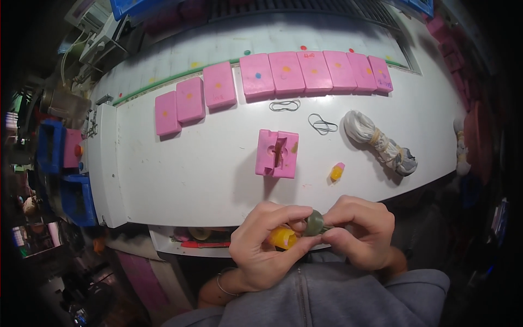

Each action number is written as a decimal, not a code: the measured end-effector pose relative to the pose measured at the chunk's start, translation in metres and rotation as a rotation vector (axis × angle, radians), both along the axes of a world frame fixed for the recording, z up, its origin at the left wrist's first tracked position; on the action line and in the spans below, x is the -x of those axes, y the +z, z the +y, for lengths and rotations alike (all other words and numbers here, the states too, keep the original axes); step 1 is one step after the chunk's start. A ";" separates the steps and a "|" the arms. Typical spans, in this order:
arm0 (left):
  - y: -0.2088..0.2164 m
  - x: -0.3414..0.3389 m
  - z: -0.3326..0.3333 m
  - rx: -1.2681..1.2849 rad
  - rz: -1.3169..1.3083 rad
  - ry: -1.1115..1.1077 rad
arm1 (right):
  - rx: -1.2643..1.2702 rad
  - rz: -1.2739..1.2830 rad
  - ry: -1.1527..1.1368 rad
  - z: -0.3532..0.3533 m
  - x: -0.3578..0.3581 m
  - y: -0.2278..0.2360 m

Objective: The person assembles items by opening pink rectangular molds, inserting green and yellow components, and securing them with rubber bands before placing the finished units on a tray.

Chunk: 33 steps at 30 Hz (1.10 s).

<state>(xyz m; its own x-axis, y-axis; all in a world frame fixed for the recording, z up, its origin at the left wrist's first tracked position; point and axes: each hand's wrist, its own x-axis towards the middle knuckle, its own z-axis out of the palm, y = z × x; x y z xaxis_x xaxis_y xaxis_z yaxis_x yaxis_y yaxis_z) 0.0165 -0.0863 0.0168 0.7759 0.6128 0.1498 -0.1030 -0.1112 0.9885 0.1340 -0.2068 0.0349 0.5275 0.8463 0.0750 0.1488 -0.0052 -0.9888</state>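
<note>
Close to my body, just past the table's front edge, my left hand (pixel 268 240) grips a small dark green rounded piece (pixel 314 223) between thumb and fingers. A yellow piece (pixel 282 238) also lies within the curl of that hand. My right hand (pixel 362 229) pinches the thin end of the same green piece from the other side. Farther off on the table stands a pink mould block (pixel 289 163) with a slot and a brown mark in its upper face. To its right lies a small yellow and pink piece (pixel 336 173), touched by neither hand.
Several flat pink blocks (pixel 256 76) with coloured dots line the back of the white table (pixel 207 180). Loose rubber bands (pixel 322 124) lie before them, beside a banded cloth bundle (pixel 376 139). Blue bins (pixel 77 199) stand at left; an open drawer (pixel 163 240) holds a red tool.
</note>
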 end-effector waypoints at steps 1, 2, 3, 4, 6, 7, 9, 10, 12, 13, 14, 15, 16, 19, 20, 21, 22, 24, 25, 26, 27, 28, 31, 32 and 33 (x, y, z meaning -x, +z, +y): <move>0.000 0.000 0.000 0.008 0.003 -0.008 | -0.015 0.071 -0.001 -0.001 0.001 -0.001; 0.000 0.000 0.000 0.011 0.004 -0.007 | -0.011 0.072 0.000 -0.002 0.001 -0.002; -0.001 0.000 0.001 0.014 0.009 -0.010 | -0.023 0.105 0.001 -0.001 0.001 -0.003; -0.002 0.000 0.001 0.018 0.014 -0.014 | -0.035 0.139 0.001 -0.001 0.001 -0.005; -0.003 0.000 0.001 0.017 0.014 -0.019 | -0.032 0.196 0.006 -0.002 0.001 -0.004; -0.002 0.000 0.001 0.014 0.010 -0.026 | -0.032 0.251 0.009 -0.003 0.002 -0.003; 0.000 -0.001 0.001 0.006 0.010 -0.027 | -0.033 0.322 0.008 -0.004 0.001 -0.003; 0.000 -0.002 0.002 -0.003 0.010 -0.028 | -0.034 0.395 0.008 -0.004 0.001 -0.003; 0.000 -0.004 0.002 -0.006 0.023 -0.028 | -0.043 0.437 0.002 -0.003 0.001 -0.005; 0.000 -0.005 0.002 -0.009 0.034 -0.028 | -0.052 0.478 -0.004 -0.003 0.001 -0.006; -0.001 -0.007 0.002 -0.008 0.034 -0.028 | -0.052 0.478 -0.005 -0.003 -0.001 -0.006; -0.003 -0.008 0.001 -0.032 0.048 -0.015 | 0.004 0.441 -0.015 -0.004 -0.002 -0.006; -0.005 -0.008 0.001 -0.056 0.061 -0.002 | 0.060 0.404 -0.025 -0.004 -0.004 -0.006; -0.024 -0.010 -0.003 -0.189 0.167 0.032 | 0.168 0.146 -0.312 -0.011 -0.013 -0.028; -0.033 -0.010 -0.004 -0.185 0.164 0.028 | 0.160 -0.002 -0.414 -0.013 -0.018 -0.040; -0.040 -0.010 -0.004 -0.273 0.200 0.058 | 0.164 -0.007 -0.417 -0.014 -0.023 -0.043; -0.043 -0.010 -0.005 -0.361 0.234 0.089 | 0.221 -0.176 -0.423 -0.014 -0.028 -0.045; -0.044 -0.012 -0.004 -0.359 0.265 0.083 | 0.283 -0.354 -0.432 -0.016 -0.031 -0.048; -0.043 -0.012 -0.004 -0.358 0.281 0.106 | 0.297 -0.439 -0.374 -0.013 -0.029 -0.049; -0.043 -0.012 -0.004 -0.357 0.298 0.129 | 0.309 -0.523 -0.315 -0.011 -0.027 -0.052; -0.044 -0.009 -0.004 -0.271 0.312 0.104 | 0.296 -0.584 -0.304 -0.011 -0.024 -0.056; -0.042 -0.010 -0.003 -0.269 0.305 0.101 | 0.298 -0.590 -0.308 -0.010 -0.024 -0.056; -0.027 -0.003 0.004 0.017 0.353 -0.077 | 0.342 -0.488 -0.284 -0.009 -0.023 -0.050; -0.028 -0.002 0.001 0.014 0.356 -0.075 | 0.339 -0.485 -0.283 -0.010 -0.023 -0.053; -0.027 -0.001 -0.004 0.144 0.219 -0.043 | 0.262 -0.428 -0.289 -0.010 -0.021 -0.054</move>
